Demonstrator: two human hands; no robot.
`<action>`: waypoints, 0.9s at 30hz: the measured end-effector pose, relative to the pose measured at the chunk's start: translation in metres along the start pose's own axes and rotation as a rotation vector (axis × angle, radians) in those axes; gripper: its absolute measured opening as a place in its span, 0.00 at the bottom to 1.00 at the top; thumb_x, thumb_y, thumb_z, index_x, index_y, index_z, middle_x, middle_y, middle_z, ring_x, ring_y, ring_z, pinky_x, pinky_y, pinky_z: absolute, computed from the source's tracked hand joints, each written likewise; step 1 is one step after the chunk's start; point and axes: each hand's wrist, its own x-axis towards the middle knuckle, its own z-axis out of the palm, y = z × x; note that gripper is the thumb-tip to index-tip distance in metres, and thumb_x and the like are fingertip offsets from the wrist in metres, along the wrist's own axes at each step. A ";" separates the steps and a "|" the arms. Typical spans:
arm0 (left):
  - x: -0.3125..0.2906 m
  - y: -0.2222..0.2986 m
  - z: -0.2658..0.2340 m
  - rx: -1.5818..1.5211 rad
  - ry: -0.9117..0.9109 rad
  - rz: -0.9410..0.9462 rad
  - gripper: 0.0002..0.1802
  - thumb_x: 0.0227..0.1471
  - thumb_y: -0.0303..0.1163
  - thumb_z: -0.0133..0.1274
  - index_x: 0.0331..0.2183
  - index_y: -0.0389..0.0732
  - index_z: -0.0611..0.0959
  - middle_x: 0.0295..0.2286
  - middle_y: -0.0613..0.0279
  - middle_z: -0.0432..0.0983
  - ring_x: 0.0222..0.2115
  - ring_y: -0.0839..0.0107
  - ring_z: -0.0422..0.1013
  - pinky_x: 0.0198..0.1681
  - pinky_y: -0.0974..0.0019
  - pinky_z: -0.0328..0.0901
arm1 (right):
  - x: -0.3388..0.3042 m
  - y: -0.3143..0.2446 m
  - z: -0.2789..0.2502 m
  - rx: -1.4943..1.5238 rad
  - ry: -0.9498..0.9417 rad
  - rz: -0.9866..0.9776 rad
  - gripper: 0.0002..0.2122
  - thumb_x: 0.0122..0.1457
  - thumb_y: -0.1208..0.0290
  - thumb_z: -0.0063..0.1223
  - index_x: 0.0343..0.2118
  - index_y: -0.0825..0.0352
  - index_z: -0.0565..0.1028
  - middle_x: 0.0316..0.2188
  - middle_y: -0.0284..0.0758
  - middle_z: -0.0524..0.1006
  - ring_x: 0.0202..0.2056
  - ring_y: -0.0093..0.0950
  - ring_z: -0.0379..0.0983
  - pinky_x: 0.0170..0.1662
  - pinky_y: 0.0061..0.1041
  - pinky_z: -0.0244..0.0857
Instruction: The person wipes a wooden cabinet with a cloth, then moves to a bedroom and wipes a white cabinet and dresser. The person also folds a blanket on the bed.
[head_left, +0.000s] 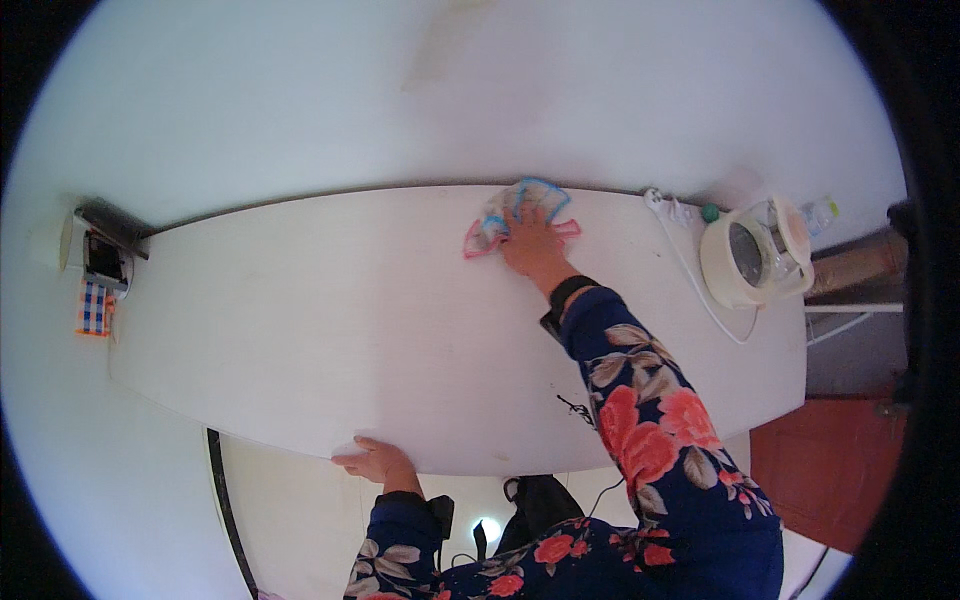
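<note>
Near the table's back edge, my right hand (533,242) lies on a crumpled cloth (493,222) with blue and pink borders. Its fingers are spread out flat and press the cloth against the white tabletop (300,300). Parts of the cloth stick out to both sides and beyond the fingertips; the middle is hidden under the palm. At the front edge, left of centre, my left hand (380,462) rests with its fingers stretched out and thumb apart, holding nothing.
On the right stand a cream appliance with a glass jug (742,255), its white cord (690,265), a small green ball-like item (710,212) and a clear bottle (822,214). A checked blue cloth (94,308) hangs at the far left. A wall (330,100) borders the back.
</note>
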 end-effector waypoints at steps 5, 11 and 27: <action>-0.001 0.001 -0.004 -0.035 -0.094 -0.017 0.36 0.52 0.44 0.38 0.54 0.34 0.45 0.46 0.36 0.54 0.45 0.47 0.58 0.44 0.56 0.61 | 0.024 -0.094 -0.001 0.040 -0.113 -0.178 0.28 0.49 0.57 0.44 0.54 0.61 0.56 0.56 0.46 0.49 0.57 0.45 0.42 0.55 0.43 0.41; -0.016 0.002 -0.005 -0.001 -0.072 -0.068 0.35 0.52 0.45 0.38 0.54 0.41 0.45 0.47 0.38 0.54 0.45 0.46 0.59 0.44 0.54 0.61 | 0.037 -0.134 0.009 0.064 -0.103 -0.306 0.30 0.47 0.54 0.47 0.54 0.58 0.56 0.56 0.44 0.48 0.57 0.43 0.42 0.54 0.44 0.44; -0.003 -0.002 -0.006 -0.041 -0.080 -0.038 0.38 0.51 0.46 0.38 0.55 0.38 0.43 0.48 0.36 0.51 0.46 0.44 0.56 0.46 0.53 0.58 | 0.043 -0.088 0.002 0.092 0.091 -0.114 0.24 0.49 0.54 0.46 0.47 0.62 0.65 0.48 0.46 0.62 0.49 0.41 0.56 0.48 0.43 0.52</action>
